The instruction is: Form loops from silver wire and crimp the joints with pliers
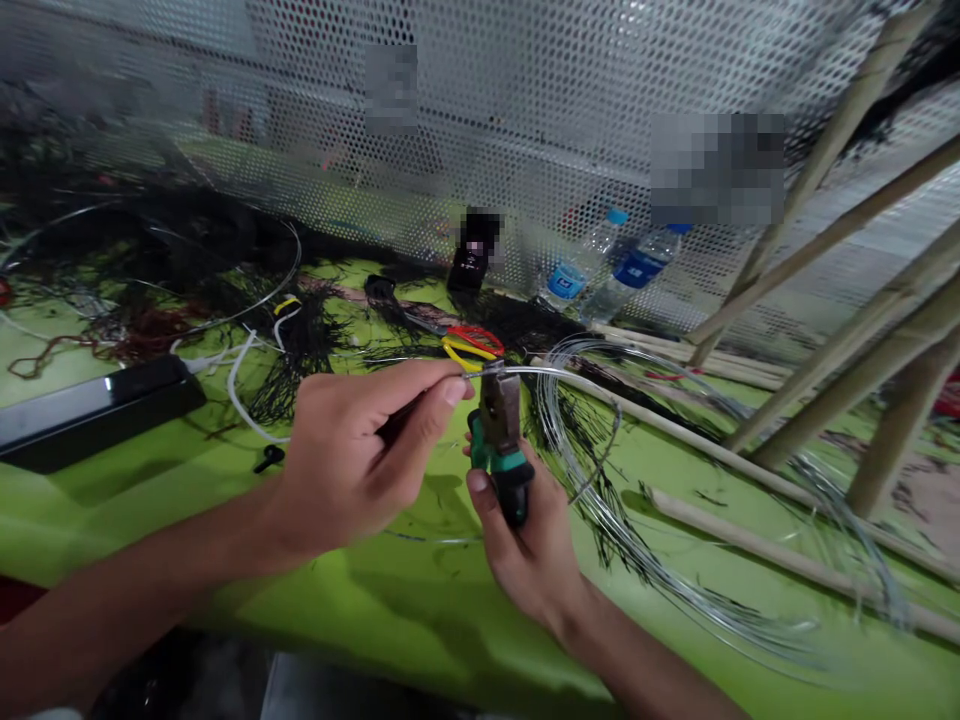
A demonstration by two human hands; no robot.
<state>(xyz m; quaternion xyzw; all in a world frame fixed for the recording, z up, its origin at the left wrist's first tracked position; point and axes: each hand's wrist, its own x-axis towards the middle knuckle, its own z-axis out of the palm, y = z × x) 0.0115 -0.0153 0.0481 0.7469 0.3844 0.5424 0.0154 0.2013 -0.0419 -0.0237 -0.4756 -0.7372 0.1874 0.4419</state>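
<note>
My left hand (pixel 352 455) pinches the end of a silvery metal wire (pixel 555 372) between thumb and forefinger. In my right hand (pixel 536 550) is a pair of pliers (pixel 501 430) with green and black handles, held upright. The jaws of the pliers meet the wire just right of my left fingertips; whether they grip it hard I cannot tell. From the jaws the wire runs right towards a large loose coil of wire (pixel 600 510) on the green tabletop (pixel 420 620). Behind the jaws lie scissors (pixel 472 345) with red and yellow handles.
A black power strip (pixel 105 408) with white cables lies at the left. Dark strands (pixel 292 370) are strewn about. Two water bottles (pixel 581 260) and a dark box (pixel 471 255) stand by the perforated metal panel (pixel 480 120). Wooden poles (pixel 847 390) fill the right side.
</note>
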